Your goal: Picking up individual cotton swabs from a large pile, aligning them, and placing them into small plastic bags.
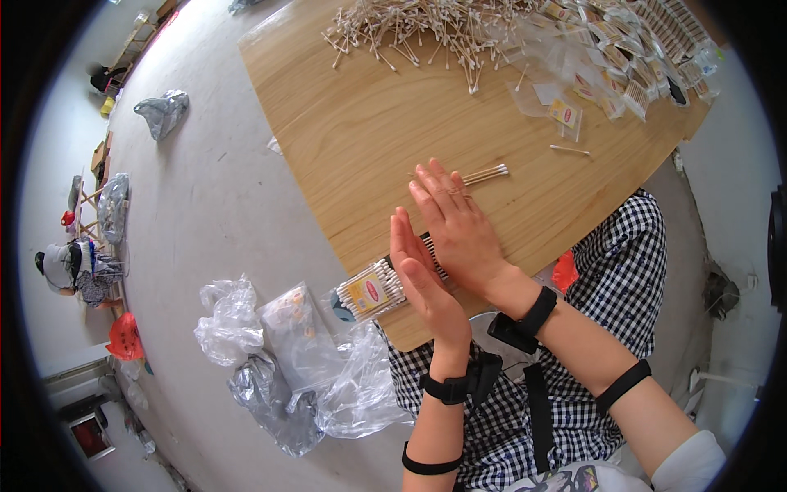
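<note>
My right hand [466, 238] lies with its fingers stretched out over the wooden table. A few white-tipped cotton swabs [490, 174] stick out from under its fingers; their other ends are mostly hidden. My left hand [428, 287] stands on edge close beside it, fingers straight and thumb apart, with nothing visible in it. Between the two hands shows part of a dark, ridged strip [429, 246]. Just left of my left hand, a clear packet of cotton swabs [370, 291] with a yellow and red label lies at the table's near left corner.
A large pile of loose swabs [418, 29] covers the far side of the wooden table [328, 148]. Filled packets [639, 57] and empty clear bags [541, 70] crowd the far right. One single swab [570, 151] lies apart. Plastic bags [287, 369] are at the lower left.
</note>
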A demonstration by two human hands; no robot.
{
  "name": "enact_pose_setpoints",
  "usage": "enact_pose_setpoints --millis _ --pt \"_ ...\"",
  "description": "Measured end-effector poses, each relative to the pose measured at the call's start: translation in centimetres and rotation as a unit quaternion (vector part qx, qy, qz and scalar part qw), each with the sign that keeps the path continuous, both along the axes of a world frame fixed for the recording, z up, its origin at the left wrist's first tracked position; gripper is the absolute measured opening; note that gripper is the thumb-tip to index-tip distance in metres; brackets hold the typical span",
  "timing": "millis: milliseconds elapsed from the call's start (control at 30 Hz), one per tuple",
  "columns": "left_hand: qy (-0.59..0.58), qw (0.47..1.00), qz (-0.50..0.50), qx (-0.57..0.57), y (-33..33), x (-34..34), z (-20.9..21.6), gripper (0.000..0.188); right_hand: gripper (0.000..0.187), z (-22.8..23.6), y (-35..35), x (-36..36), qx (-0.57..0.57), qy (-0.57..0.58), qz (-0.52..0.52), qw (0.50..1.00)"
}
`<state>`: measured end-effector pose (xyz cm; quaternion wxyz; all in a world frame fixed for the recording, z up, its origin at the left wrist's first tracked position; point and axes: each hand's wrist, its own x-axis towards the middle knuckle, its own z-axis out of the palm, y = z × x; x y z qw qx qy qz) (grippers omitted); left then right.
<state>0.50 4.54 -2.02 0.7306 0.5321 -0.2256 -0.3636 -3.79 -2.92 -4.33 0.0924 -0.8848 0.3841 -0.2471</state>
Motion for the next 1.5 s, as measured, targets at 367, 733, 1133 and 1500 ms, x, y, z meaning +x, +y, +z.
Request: enact_pose_setpoints --millis 367,733,1133,1500 --pt "-0.004 0.995 0.091 -0.03 0.0 0.7 0.6 0.063 0.046 -0.3 -0.8 -0.6 -0.016 0.011 0.039 0.999" --pt "-0.043 0.994 0.103 -0.001 1.5 2.8 1.4 0.054 0.046 -0.2 -0.5 -0.4 -0.035 0.031 0.051 0.998" --pt "-0.343 0.855 0.087 0.379 3.6 10.8 -2.0 0.049 0.044 -0.4 0.3 2.0 -0.01 -0.003 0.071 0.997" --pt "-0.124 0.966 0.066 0.219 3.7 10.8 -3.9 0.048 0.044 -0.1 0.9 3.5 0.003 0.0 0.092 0.996"
